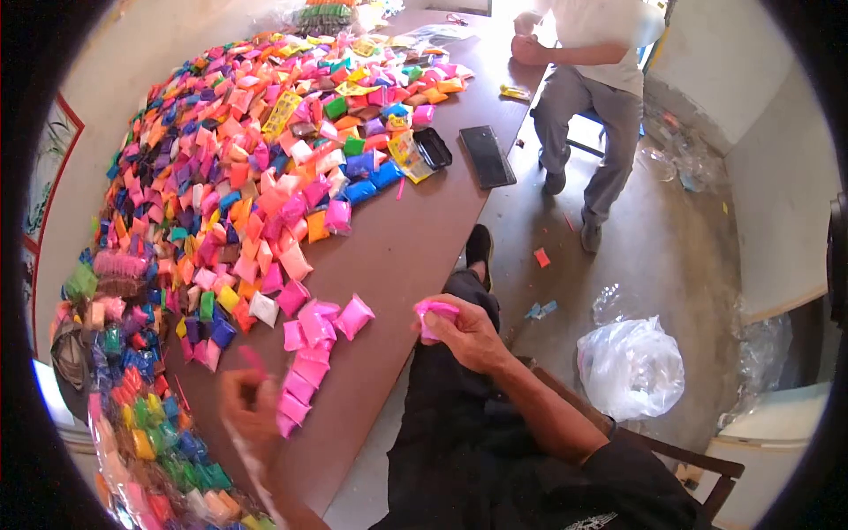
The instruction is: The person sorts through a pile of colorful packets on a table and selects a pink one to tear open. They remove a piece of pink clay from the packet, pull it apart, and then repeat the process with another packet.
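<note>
My right hand (pixel 466 334) is closed around a bright pink packet (pixel 435 320), over my lap just off the table's edge. My left hand (pixel 250 408), smeared by motion, is above the table with its fingers drawn together. From its fingertips sticks out a narrow pink strip (pixel 253 359), too blurred to name exactly. Between the hands, a row of pink pillow-shaped packets (pixel 309 364) lies on the brown table (pixel 371 256). One more pink packet (pixel 355 316) rests at the row's upper right.
A large heap of small colourful packets (pixel 238 168) covers the table's far left. Beside it lie a black tray (pixel 433 148) and a dark phone-like slab (pixel 487 156). Another person (pixel 592 97) sits at the far end. A clear plastic bag (pixel 631 367) is on the floor.
</note>
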Motion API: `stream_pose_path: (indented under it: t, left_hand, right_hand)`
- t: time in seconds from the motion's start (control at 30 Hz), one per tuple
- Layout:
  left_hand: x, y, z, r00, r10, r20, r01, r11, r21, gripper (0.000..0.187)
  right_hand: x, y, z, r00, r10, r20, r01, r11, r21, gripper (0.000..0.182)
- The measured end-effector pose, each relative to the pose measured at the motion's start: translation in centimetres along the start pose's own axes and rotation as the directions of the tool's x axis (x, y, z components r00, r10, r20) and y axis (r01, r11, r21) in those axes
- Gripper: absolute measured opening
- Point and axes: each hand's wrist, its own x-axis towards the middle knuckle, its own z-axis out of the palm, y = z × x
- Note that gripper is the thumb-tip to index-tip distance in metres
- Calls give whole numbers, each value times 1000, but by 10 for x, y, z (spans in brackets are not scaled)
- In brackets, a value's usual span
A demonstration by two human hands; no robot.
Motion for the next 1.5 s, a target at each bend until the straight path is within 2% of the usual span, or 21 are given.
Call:
stream_pose_path:
  t: [0.03,0.07,0.13,0.23,0.33,0.37,0.43,0.57,0.67,0.87,0.93,1.03,1.17,1.23,1.3,1.4,1.43,1.5]
  left_hand:
    - [-6,7,18,995,43,88,-32,992,-121,12]
    - [-10,13,39,980,98,170,-54,968,-246,16]
    - [-19,42,80,956,38,290,88,908,-409,22]
    - [-17,58,113,874,106,474,94,921,-379,23]
    - [-23,83,139,855,212,473,-42,938,-344,17]
    - [-28,92,147,864,203,462,-47,944,-328,12]
    - [-30,107,160,857,280,432,-142,935,-324,10]
    - [-36,123,181,854,377,358,-265,908,-324,8]
    - [-37,126,195,791,541,286,-435,826,-359,13]
    - [-51,129,216,721,653,233,-551,744,-379,17]
    - [-53,132,220,698,677,233,-574,724,-382,17]
    - [-51,131,226,679,695,236,-619,715,-324,16]
    - [-38,116,242,654,699,289,-687,709,-162,16]
    - [-34,119,244,682,695,230,-660,719,-218,16]
    - [-33,129,242,691,699,184,-646,712,-276,16]
    - [-42,147,235,659,726,198,-595,664,-453,15]
    - [-45,147,237,627,750,213,-610,642,-464,15]
    - [-46,143,246,644,729,231,-595,668,-447,14]
  right_hand:
    - [-7,-2,1,999,-31,-30,30,999,-38,27]
    - [-13,-6,-1,994,-97,-44,88,982,-170,25]
    - [-24,-15,-8,973,-227,-51,184,884,-430,22]
    - [-38,-43,-19,918,-394,-45,282,728,-626,17]
    - [-57,-54,-39,890,-438,-126,247,695,-675,16]
    - [-63,-57,-44,891,-430,-149,221,695,-684,15]
    - [-76,-63,-51,891,-411,-194,170,698,-695,15]
    - [-95,-69,-62,864,-456,-214,157,648,-745,17]
    - [-103,-69,-67,835,-495,-240,164,641,-750,19]
    - [-106,-73,-76,765,-615,-194,162,475,-865,25]
    - [-105,-72,-75,745,-650,-148,148,378,-914,30]
    - [-105,-59,-74,738,-606,-297,140,567,-812,26]
    - [-106,-61,-81,700,-691,-179,208,437,-875,35]
    - [-107,-72,-85,670,-735,-108,215,331,-919,33]
    - [-110,-77,-90,672,-733,-107,184,306,-934,32]
    - [-113,-81,-96,671,-735,-96,152,263,-953,31]
    - [-114,-81,-96,669,-737,-96,141,253,-957,31]
    - [-115,-80,-95,673,-732,-105,158,281,-946,29]
